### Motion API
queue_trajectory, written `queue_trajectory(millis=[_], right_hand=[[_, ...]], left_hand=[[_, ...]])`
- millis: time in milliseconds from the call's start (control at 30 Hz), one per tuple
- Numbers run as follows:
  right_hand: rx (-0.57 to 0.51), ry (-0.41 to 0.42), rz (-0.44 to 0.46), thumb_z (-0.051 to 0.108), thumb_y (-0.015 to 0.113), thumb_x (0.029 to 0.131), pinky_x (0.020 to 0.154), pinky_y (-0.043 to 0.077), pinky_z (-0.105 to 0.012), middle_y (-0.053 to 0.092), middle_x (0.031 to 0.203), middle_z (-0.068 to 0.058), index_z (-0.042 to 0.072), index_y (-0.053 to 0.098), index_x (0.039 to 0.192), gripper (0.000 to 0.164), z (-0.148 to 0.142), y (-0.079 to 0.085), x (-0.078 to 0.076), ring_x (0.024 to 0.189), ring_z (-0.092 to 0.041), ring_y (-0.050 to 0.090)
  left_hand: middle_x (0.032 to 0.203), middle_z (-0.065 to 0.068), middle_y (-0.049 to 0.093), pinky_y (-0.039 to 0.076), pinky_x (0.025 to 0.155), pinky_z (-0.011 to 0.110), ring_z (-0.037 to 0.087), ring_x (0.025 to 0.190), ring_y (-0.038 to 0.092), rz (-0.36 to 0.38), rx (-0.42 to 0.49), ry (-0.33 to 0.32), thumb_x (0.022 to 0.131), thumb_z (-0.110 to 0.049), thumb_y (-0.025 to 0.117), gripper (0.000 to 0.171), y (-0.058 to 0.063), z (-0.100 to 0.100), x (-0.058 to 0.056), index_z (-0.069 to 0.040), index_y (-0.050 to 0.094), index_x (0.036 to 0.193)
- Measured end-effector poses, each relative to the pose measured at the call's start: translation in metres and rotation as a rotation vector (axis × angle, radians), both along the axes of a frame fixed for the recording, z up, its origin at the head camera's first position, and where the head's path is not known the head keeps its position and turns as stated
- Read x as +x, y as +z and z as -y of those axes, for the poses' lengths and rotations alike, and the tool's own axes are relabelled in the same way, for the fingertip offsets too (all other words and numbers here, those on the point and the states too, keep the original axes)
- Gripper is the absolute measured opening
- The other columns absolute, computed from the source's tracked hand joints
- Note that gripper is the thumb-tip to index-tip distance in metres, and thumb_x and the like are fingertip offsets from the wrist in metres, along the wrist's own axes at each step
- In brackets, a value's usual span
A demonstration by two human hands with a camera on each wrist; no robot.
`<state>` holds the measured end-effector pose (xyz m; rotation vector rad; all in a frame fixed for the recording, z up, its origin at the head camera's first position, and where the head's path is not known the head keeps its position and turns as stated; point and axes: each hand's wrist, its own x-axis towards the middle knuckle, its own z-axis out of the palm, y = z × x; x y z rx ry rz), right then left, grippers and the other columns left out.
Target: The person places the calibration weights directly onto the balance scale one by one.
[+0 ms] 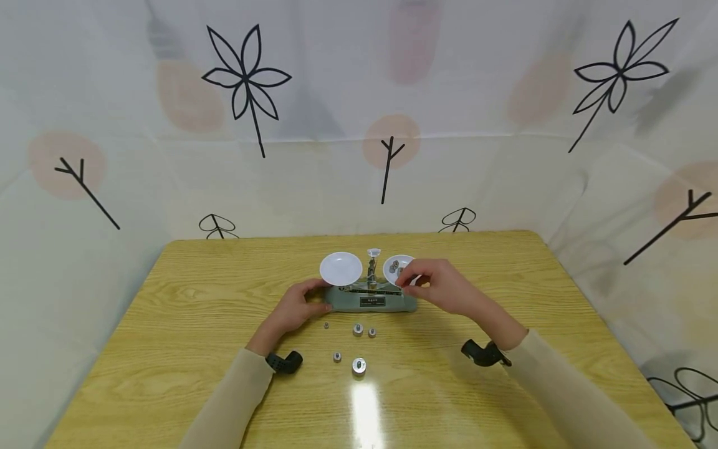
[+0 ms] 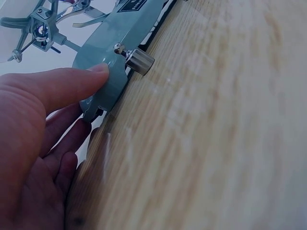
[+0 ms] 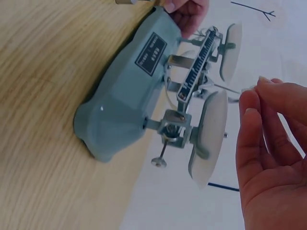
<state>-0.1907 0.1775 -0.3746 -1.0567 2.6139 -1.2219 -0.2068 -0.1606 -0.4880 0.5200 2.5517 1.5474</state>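
Note:
A green balance scale point(image 1: 371, 302) with two white pans stands on the table. My left hand point(image 1: 294, 307) grips the left end of its base, the thumb on the front face and the fingers behind, as the left wrist view shows. The right pan point(image 3: 211, 139) bears several small metal pieces point(image 1: 394, 266); the left pan point(image 1: 340, 269) bears nothing visible. My right hand point(image 1: 440, 285) is at the right pan's front edge, thumb and forefinger pinched together. Between those fingertips point(image 3: 250, 98) shows a small pale piece, mostly hidden, whose kind I cannot make out.
Several knobbed metal weights of different sizes stand before the scale, the largest weight point(image 1: 359, 366) closest to me. Another weight point(image 2: 139, 61) is near the base in the left wrist view. A patterned cloth point(image 1: 336, 187) hangs behind the wooden table point(image 1: 168, 349).

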Motion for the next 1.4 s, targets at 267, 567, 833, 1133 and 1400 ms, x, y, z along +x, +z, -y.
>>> queue_trajectory(millis=[267,567,833,1133,1400], right_hand=[[-0.012,0.068,-0.019,0.002,0.074,0.089,0.074,0.056,-0.031,0.070,0.098,-0.003,0.017,0.073,0.101,0.020,0.006,-0.011,0.009,0.085,-0.011,0.062],[-0.060,0.103,0.006,-0.002,0.073,0.088,0.070,0.055,-0.028,0.070,0.097,0.001,0.017,0.073,0.100,0.022,0.014,-0.028,0.020,0.082,-0.009,0.062],[-0.101,0.127,0.051,-0.006,0.071,0.088,0.072,0.057,-0.031,0.071,0.097,-0.011,0.011,0.074,0.100,0.022,0.019,-0.043,0.023,0.084,-0.012,0.065],[-0.097,0.090,0.118,-0.002,0.071,0.090,0.073,0.056,-0.029,0.071,0.099,-0.012,0.002,0.073,0.102,0.014,0.025,-0.061,0.022,0.086,-0.013,0.065],[-0.085,0.074,0.166,0.004,0.073,0.090,0.077,0.056,-0.028,0.072,0.100,-0.003,0.003,0.074,0.105,0.016,0.031,-0.077,0.018,0.089,-0.012,0.064]], left_hand=[[0.134,0.005,0.061,0.035,0.111,0.048,0.026,0.132,0.048,0.012,0.008,-0.010,0.084,-0.011,0.081,0.048,0.002,0.001,-0.001,-0.011,0.065,0.130],[0.133,0.005,0.061,0.037,0.110,0.048,0.026,0.130,0.049,0.010,0.015,-0.013,0.084,-0.011,0.081,0.048,0.003,0.001,0.000,-0.012,0.065,0.130],[0.133,0.005,0.061,0.037,0.110,0.048,0.026,0.130,0.050,0.006,0.017,-0.006,0.084,-0.011,0.081,0.048,0.003,0.001,0.000,-0.011,0.066,0.129],[0.132,0.016,0.060,0.037,0.108,0.054,0.036,0.130,0.049,-0.002,0.019,-0.015,0.086,-0.002,0.076,0.045,0.038,-0.006,0.021,0.000,0.063,0.129],[0.135,0.015,0.059,0.035,0.110,0.052,0.034,0.132,0.048,-0.002,-0.002,-0.007,0.085,-0.003,0.077,0.048,0.024,-0.004,0.012,-0.001,0.062,0.131]])
